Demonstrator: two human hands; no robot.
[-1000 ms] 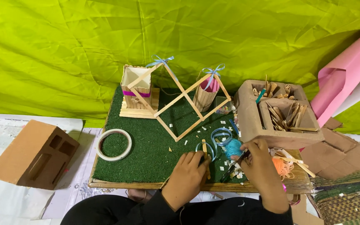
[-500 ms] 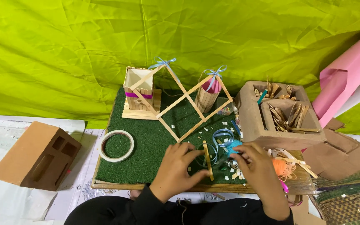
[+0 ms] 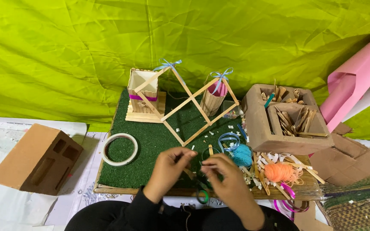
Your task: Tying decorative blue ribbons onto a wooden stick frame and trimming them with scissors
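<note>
What is pinched between the left hand [image 3: 166,167] and the right hand [image 3: 225,179] is too small to be told. The scissors [image 3: 202,195] are largely covered by the right hand. The pink roll [image 3: 358,77] is cut off by the right edge.

Rough green turf mat [image 3: 150,132], wooden stick frame [image 3: 189,107], fuzzy yarn ball [image 3: 241,155], matt cardboard box [image 3: 258,124]

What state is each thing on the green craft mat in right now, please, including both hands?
Left hand: fingers pinched together, over the mat.
Right hand: fingers pinched, meeting the left.
Tape ring: lying flat.
Square stick box: upright, open-topped.
Stick frame: leaning between box and round holder.
Blue yarn ball: wound.
Orange yarn ball: wound.
Cardboard tray: open, holding sticks.
</note>
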